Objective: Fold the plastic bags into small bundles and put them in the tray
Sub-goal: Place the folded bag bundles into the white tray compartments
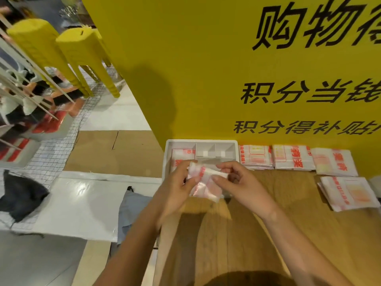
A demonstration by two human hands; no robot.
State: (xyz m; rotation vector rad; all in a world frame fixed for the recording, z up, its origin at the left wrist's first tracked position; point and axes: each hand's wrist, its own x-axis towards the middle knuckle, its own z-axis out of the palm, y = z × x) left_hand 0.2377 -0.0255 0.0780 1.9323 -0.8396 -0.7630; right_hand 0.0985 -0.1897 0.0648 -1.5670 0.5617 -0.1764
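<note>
Head view: a crumpled plastic bag point(206, 183), white with red print, is held over the near end of the tray point(185, 141); its left edge is pinched by the left hand point(177, 182) and its right end by the right hand point(243, 182), so each grip is closed on the bag; the white divided tray is set on the wooden tabletop point(288, 213) against a yellow board point(206, 79) printed with black characters; one folded bundle point(182, 156) is seen in its left compartment, while its near part is hidden by hands and bag; four stacks of flat bags point(292, 156) are laid right of the tray, three along the board and one nearer; yellow stools point(82, 54), cardboard point(115, 149) and a dark cloth point(20, 195) are seen at left, off the tabletop.
</note>
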